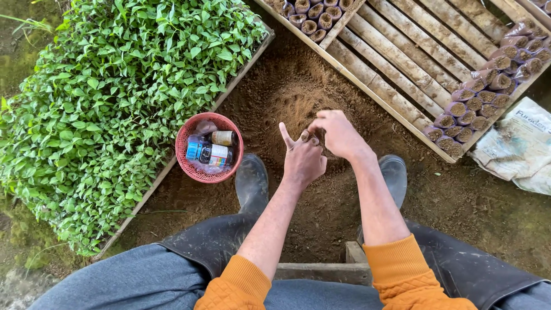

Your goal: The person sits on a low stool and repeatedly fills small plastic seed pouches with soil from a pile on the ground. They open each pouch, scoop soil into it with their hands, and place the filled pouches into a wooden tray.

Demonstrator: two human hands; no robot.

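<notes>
My left hand (302, 156) and my right hand (338, 133) meet above a mound of loose brown soil (287, 95) between my two black rubber boots (252, 183). The left hand's thumb points up and its fingers are spread. My right hand's fingertips pinch at the left hand's fingers; whether anything small is held there I cannot tell. Orange sleeves cover both forearms near the elbows.
A red mesh basket (189, 166) with small bottles sits left of the boots. A wooden-framed bed of green seedlings (115, 92) fills the left. A slatted wooden frame (402, 63) with soil-filled nursery bags (488, 95) lies at upper right. A white sack (519, 146) lies right.
</notes>
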